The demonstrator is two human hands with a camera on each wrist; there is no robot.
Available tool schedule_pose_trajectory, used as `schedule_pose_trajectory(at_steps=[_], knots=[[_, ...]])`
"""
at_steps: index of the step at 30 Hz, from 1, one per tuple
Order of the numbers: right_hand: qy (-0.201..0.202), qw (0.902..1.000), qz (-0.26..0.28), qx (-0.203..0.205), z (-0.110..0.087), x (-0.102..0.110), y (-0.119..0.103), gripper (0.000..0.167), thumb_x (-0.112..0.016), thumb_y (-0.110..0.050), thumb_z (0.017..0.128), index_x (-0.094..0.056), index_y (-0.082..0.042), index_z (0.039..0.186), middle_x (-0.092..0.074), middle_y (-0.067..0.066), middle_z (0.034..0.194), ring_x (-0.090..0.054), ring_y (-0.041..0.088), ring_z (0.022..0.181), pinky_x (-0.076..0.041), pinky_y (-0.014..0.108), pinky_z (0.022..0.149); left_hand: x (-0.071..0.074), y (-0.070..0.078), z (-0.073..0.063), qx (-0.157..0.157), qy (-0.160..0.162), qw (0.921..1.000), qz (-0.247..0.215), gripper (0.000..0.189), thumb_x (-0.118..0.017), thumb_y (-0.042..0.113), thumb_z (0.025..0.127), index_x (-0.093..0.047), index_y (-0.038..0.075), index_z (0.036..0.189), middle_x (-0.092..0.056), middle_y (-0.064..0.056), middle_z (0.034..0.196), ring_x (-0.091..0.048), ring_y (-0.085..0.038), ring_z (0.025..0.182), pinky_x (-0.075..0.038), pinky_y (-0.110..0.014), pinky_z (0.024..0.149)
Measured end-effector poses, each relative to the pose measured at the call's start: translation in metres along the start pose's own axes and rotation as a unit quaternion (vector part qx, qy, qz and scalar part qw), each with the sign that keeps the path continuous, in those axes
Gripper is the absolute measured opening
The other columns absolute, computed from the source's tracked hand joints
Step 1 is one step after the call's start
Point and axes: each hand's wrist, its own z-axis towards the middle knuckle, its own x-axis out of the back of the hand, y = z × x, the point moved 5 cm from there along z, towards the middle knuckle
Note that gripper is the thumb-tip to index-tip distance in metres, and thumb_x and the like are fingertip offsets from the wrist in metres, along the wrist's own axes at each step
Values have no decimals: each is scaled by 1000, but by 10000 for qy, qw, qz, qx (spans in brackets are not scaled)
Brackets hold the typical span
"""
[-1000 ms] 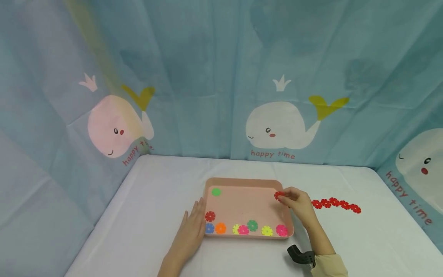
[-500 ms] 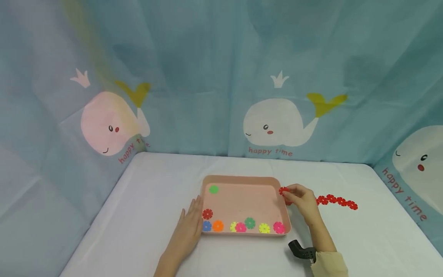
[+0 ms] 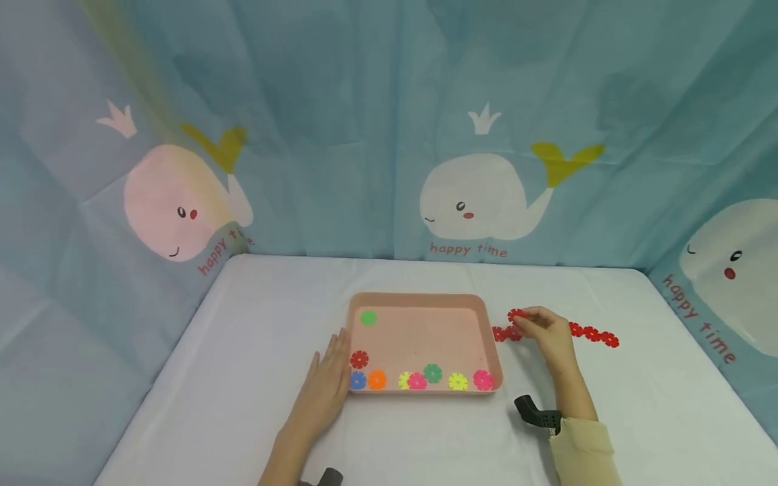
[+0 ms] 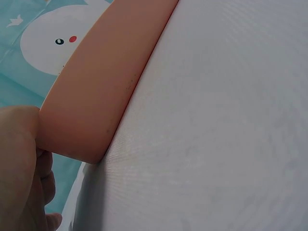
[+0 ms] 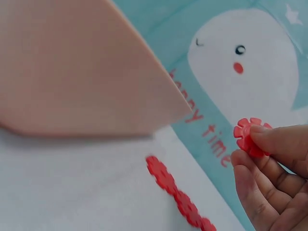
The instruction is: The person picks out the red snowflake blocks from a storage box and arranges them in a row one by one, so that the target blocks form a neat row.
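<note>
Between thumb and fingers my right hand pinches a red snowflake disc, raised above the table. The right wrist view shows the notched edge of this snowflake disc beside the thumb. Under and behind that hand runs a line of red snowflake discs, its middle hidden by the hand. My left hand lies along the left side of a peach tray, fingers straight and touching its wall. In the left wrist view, the tray's outer wall stands against the hand.
Inside the tray lie a light green disc, a dark red disc, a blue disc, an orange disc and several more along the near side. A whale-print curtain encloses the white table.
My right hand has moved right with the red snowflake disc, from over the tray's right side to above the red line. The left hand stays at the tray. The head view has tilted down slightly.
</note>
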Motion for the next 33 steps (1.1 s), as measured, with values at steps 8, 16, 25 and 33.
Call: schedule_pose_trajectory(at_steps=[8, 16, 25, 33], knots=[[429, 9984, 115, -351, 1, 26, 9, 31, -66, -12, 89, -58, 11, 107, -66, -11, 76, -67, 6, 70, -53, 19, 66, 2, 1, 3, -18, 115, 9999, 51, 57, -48, 17, 97, -27, 3, 148, -25, -8, 153, -24, -27, 140, -21, -58, 108], [873, 9896, 859, -759, -2, 52, 24, 12, -64, -6, 89, -62, 2, 99, -66, -11, 76, -67, 4, 69, -54, 17, 66, -2, -1, 0, 43, 18, 10000, -40, 56, -47, 19, 98, -27, 3, 148, -23, -7, 154, -23, -27, 140, -21, -58, 108], [1443, 9662, 1934, -905, -6, 70, 37, 8, -65, 0, 86, -68, -8, 84, -69, -6, 73, -68, 8, 63, -54, 18, 63, -1, -1, 0, -44, 109, 9999, 29, 56, -48, 17, 97, -29, 3, 147, -25, -8, 153, -25, -28, 139, -22, -59, 107], [2382, 9313, 2403, -1351, -12, 85, 47, 4, -71, -7, 83, -67, -9, 84, -66, -5, 75, -66, 8, 60, -53, 16, 61, 2, 0, 0, -121, 144, 9998, 63, 55, -48, 17, 97, -29, 0, 147, -27, -11, 152, -26, -31, 138, -23, -60, 106]])
